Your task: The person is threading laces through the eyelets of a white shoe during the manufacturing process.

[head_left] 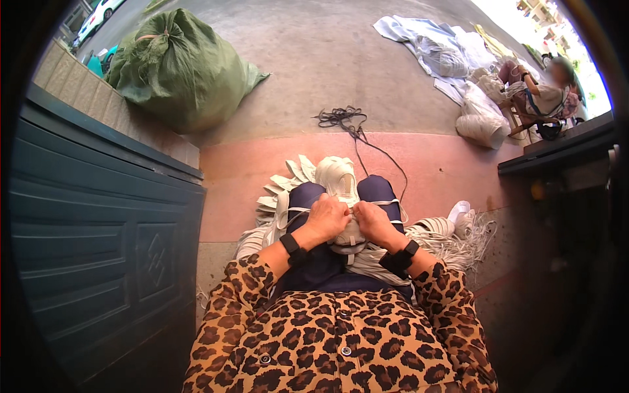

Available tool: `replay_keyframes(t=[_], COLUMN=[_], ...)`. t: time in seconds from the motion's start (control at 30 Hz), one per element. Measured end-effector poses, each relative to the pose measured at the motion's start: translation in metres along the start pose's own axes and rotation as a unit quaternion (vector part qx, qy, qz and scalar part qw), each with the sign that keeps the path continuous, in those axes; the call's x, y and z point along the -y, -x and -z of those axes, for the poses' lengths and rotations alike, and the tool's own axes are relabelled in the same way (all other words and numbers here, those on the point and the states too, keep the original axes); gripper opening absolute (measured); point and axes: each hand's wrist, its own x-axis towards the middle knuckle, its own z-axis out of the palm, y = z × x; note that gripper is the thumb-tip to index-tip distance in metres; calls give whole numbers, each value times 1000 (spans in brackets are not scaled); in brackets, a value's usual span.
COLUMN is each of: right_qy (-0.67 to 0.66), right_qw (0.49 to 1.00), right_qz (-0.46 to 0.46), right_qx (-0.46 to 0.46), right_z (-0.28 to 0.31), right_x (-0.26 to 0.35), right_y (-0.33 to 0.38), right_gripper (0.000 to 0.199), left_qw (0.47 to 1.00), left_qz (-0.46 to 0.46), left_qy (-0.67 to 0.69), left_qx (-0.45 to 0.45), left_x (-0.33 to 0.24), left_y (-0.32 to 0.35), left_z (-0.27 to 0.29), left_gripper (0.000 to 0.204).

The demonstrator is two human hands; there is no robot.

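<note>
Between my knees rests a cream shoe upper (349, 240), its lower end toward me. My left hand (327, 217) and my right hand (376, 224) meet over its lacing area, fingers closed in a pinch. A white shoelace (298, 209) runs out from my left hand across the left knee, and another length trails over the right knee beside my right hand. The fingertips hide exactly where the lace enters the upper. Just beyond the hands stands a nested stack of cream uppers (335, 171).
More uppers (278, 190) fan out left of my legs. Loose white laces (452, 252) lie in a heap at right. A black cord (344, 118) lies ahead. A green sack (177, 72) stands far left, white sacks and a seated person (550, 98) far right. A blue door (105, 249) flanks me.
</note>
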Motion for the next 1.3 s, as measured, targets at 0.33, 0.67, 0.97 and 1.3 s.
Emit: replay_keyframes(t=[0.33, 0.67, 0.97, 1.3], right_qy=[-145, -62, -33, -334], right_qw=[978, 997, 995, 936], right_qz=[-150, -45, -27, -105], right_qx=[27, -12, 89, -30], right_z=[-6, 20, 26, 31], right_x=[7, 14, 38, 11], right_y=[-13, -6, 0, 15], right_gripper=[14, 24, 30, 23], left_qw=[998, 985, 935, 952], left_qz=[-3, -27, 67, 72], left_qy=[-46, -135, 303, 270], left_qx=[-49, 103, 175, 122], left_x=[1, -1, 26, 9], left_y=[6, -8, -11, 0], left_z=[-11, 1, 52, 28], left_gripper=[13, 19, 20, 20])
